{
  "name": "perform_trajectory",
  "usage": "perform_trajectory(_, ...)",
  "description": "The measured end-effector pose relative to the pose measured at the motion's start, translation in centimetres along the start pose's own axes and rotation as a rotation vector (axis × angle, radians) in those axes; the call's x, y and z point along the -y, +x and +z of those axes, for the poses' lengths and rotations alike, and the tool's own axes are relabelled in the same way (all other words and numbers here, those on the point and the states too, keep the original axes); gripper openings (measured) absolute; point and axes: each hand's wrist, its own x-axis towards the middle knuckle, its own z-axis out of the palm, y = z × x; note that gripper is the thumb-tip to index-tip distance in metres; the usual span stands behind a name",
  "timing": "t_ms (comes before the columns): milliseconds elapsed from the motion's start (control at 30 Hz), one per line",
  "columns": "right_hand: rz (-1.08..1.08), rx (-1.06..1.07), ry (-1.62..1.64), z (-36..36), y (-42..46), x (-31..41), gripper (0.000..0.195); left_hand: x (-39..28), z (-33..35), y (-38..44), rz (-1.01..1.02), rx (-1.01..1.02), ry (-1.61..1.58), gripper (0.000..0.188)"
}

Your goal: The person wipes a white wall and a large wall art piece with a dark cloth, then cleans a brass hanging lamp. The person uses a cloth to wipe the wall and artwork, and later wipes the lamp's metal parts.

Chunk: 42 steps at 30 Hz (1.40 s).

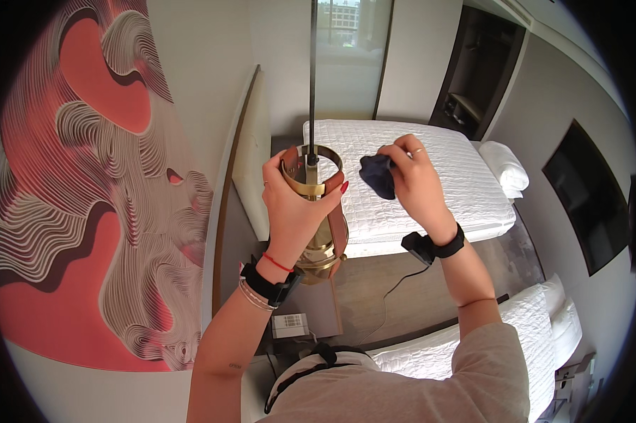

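A pendant lamp (318,238) of brass-coloured metal with brown leather straps hangs from a dark rod (312,79) in front of me. My left hand (296,198) grips its upper brass ring (310,189), the thumb lying over a leather strap (339,232) at the right. To the right of the lamp, my right hand (415,174) pinches a dark blue cloth (377,174) between thumb and fingers. The cloth is bunched and apart from the lamp. My left palm and forearm hide part of the lamp's body.
Behind the lamp lies a bed with a white quilted mattress cover (418,174); another bed (418,362) is at lower right. A padded headboard (251,158) and patterned wall panel (132,211) stand left. A telephone (290,325) sits low down. A thin cable (385,306) hangs from my right wrist.
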Motion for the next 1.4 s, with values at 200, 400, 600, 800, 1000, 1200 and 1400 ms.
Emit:
perform_trajectory(200, 0.051, -0.180, 0.273, 0.7, 1.7, 2.3, 0.028, 0.5, -0.3, 0.0, 0.006, 0.036, -0.009, 0.086)
perform_trajectory(400, -0.291, -0.094, 0.239, 2.1, 1.8, 3.6, 0.044, 0.0, -0.3, 0.0, 0.020, 0.017, 0.000, 0.085)
perform_trajectory(600, 0.084, -0.086, 0.534, 4.6, 1.1, 0.6, 0.035, -0.3, -0.8, -0.3, -0.006, 0.105, -0.084, 0.084)
perform_trajectory(800, -0.080, -0.076, 0.547, 2.4, 3.1, 0.7, 0.039, 0.9, -0.6, -0.1, -0.010, 0.179, -0.127, 0.083)
perform_trajectory(1000, -0.365, 0.394, 0.344, -1.3, 6.3, 2.2, 0.038, 0.5, -1.1, 0.2, 0.006, 0.158, -0.079, 0.085)
perform_trajectory(1200, -0.449, 0.560, -0.031, -2.3, 7.6, 4.4, 0.028, 0.6, -0.3, 0.0, 0.079, 0.077, 0.051, 0.085)
perform_trajectory(1400, -0.321, 0.818, 0.065, -2.5, 9.4, 4.9, 0.021, 0.1, 0.1, -0.7, 0.096, -0.008, 0.232, 0.087)
